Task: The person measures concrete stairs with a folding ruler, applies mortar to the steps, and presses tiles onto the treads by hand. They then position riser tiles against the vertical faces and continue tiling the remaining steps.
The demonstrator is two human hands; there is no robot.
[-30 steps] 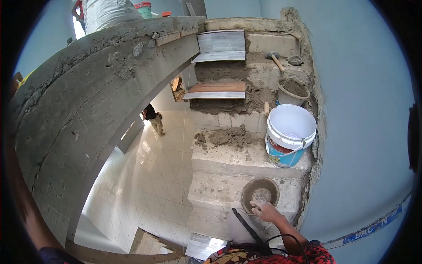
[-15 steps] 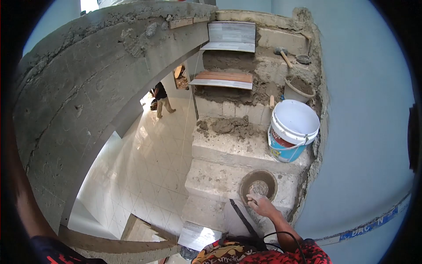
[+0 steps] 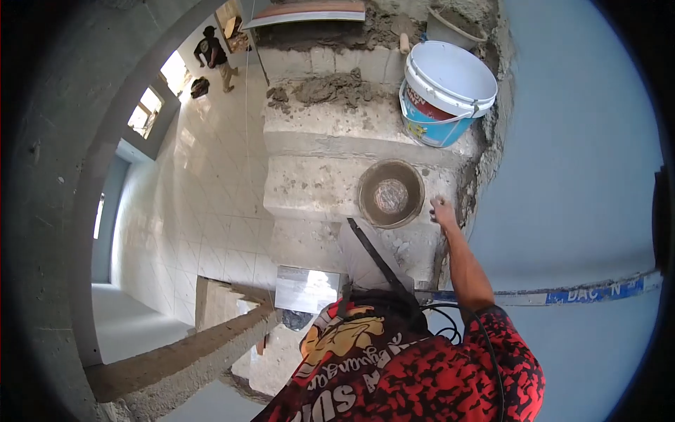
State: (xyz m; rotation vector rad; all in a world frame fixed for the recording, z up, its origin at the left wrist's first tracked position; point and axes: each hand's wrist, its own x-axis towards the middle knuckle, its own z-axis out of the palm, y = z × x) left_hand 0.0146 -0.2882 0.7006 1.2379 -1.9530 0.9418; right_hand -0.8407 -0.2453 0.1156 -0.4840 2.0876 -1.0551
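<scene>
My right hand (image 3: 442, 212) is just right of a round mortar-stained basin (image 3: 392, 193), apart from its rim. The fingers are loosely bent and slightly apart, with nothing visible in them. The basin sits on a concrete step, with only a thin wet-looking residue at its bottom. Above it on a higher step stands a white and blue paint bucket (image 3: 450, 95) with its handle hanging down in front. My left hand is out of view.
Lumps of mortar (image 3: 334, 89) lie on a higher step. Beyond are a tiled tread (image 3: 309, 13) and a mortar bucket (image 3: 457, 27). A blue wall (image 3: 569, 162) bounds the right. The stairs drop off left to a tiled floor (image 3: 211, 169), where a person (image 3: 213, 55) stands.
My right hand has let go of the basin's rim and moved to its right. The view has tilted downward, and my left arm has gone out of sight.
</scene>
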